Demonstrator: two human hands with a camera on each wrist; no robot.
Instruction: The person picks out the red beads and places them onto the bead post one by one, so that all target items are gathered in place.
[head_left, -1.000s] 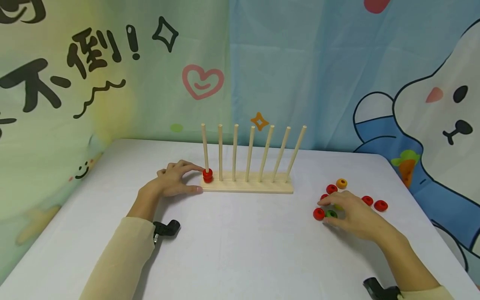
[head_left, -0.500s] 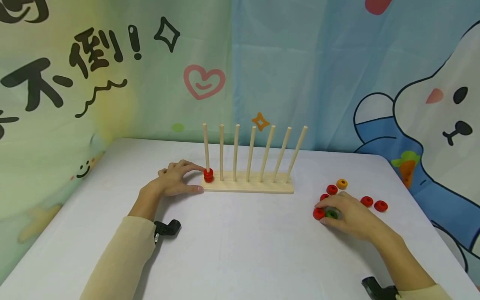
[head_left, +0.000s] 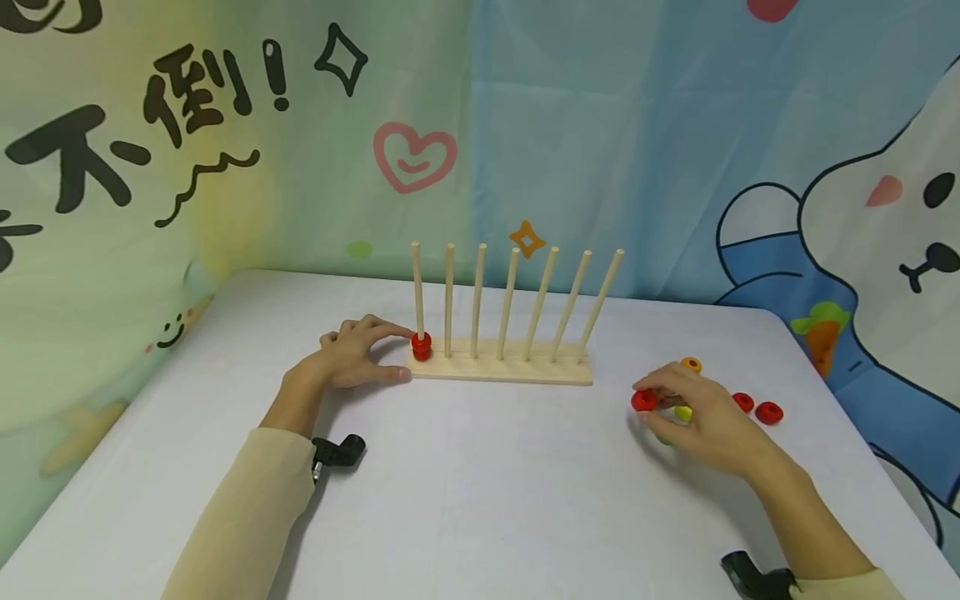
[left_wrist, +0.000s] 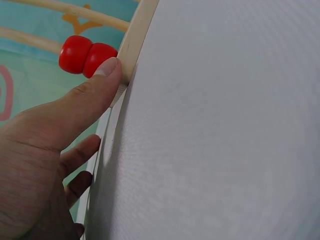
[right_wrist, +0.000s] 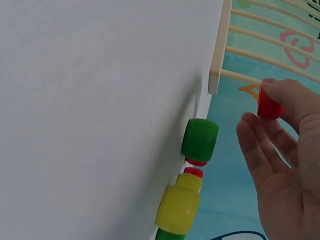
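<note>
A wooden peg stand (head_left: 502, 371) with a row of upright pegs stands towards the back of the white table. Two red beads (head_left: 422, 346) are stacked on its leftmost peg. My left hand (head_left: 352, 357) holds the left end of the stand, thumb at the front edge and index finger by the beads. In the left wrist view the thumb (left_wrist: 95, 85) lies against the base. Over on the right, my right hand (head_left: 701, 417) pinches a red bead (right_wrist: 270, 105) between thumb and fingers, raised off the table. Green (right_wrist: 200, 140) and yellow beads (right_wrist: 177, 210) lie near it, partly hidden in the head view.
Two loose red beads (head_left: 768, 413) lie right of my right hand, and an orange bead (head_left: 692, 364) lies behind it. A printed cloth backdrop (head_left: 562, 125) hangs behind the white table (head_left: 480, 492).
My right hand has taken hold of a red bead at the left of the group and lifted it slightly. My left hand keeps its place at the stand; the head view has shifted a little.
</note>
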